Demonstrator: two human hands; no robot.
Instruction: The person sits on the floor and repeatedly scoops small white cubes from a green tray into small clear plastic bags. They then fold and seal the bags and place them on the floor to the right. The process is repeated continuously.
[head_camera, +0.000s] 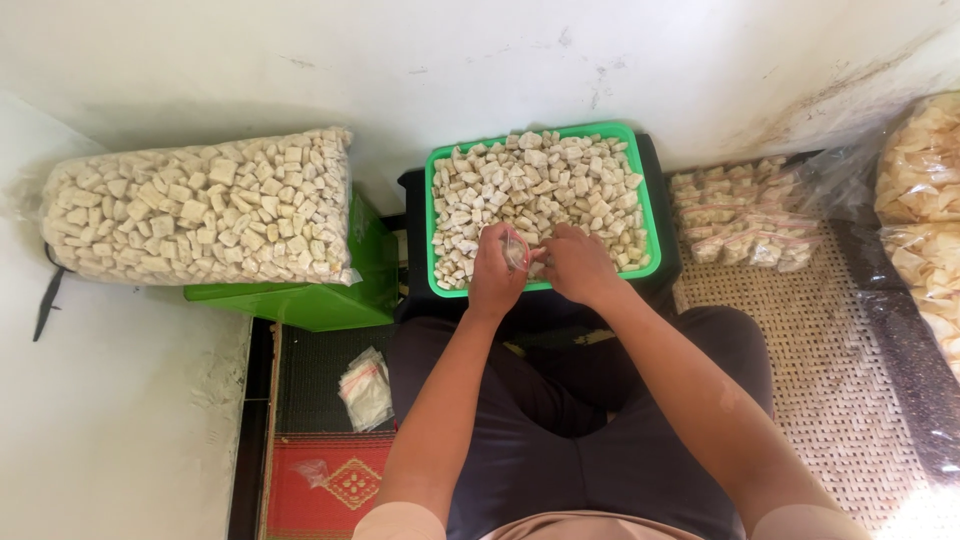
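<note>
Gripping a small clear bag (515, 250), left hand (495, 275); right hand (578, 265) curled on pale cubes (540, 185) in green tray (432, 200)

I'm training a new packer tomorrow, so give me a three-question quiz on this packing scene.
1. True or false: the green tray holds pale cube-shaped snack pieces.
2. What does the left hand hold over the tray's near edge? A) a small clear bag B) a spoon C) a lid
3. Where does the pile of filled small bags lie: on the person's right or left?

Key
1. True.
2. A. The right hand works beside it among the pieces.
3. On the right, on the woven mat; the big clear sack of pieces lies on the left, on a green stand.
</note>
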